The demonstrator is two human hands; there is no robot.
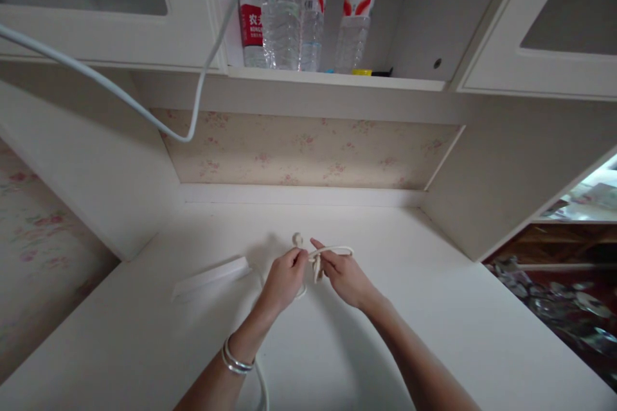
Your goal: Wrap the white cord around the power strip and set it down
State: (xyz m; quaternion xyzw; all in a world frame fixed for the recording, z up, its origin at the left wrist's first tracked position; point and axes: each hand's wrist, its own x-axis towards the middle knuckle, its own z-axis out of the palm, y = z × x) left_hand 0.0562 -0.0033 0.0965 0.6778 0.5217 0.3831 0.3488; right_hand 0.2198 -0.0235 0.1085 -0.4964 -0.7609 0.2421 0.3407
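Pinches a white cord (pixel 333 248) between both hands, with left-hand fingertips (pixel 296 258) drawn together tightly and the left hand (pixel 285 281) just short of the right hand (pixel 348 277). Curls the right fingers partly on the strands, with the index finger reaching out almost straight; cannot tell how firm that grip is.

Appears, by judgement, only partway through handling the cord: shows a loop passing over the right fingers, and a short bunch (pixel 317 268) hanging between the two sets of fingertips. Leaves a loose length (pixel 263 380) slack below the left fingers, near the wrist, so seems to have that part left over, not taken up. Shows a pale plug (pixel 297 239) just beyond the left fingertips, and a white power strip (pixel 211 277) lying flat to the left of the fingers, untouched.

Hides most of the crossing strands behind the knuckles; cannot make out a knot or a mere twist. Blurs the power strip's far end into the white tabletop (pixel 424 327). Cuts off the loose length at the bottom edge, below the fingers. Cannot follow its link to plug or strip.
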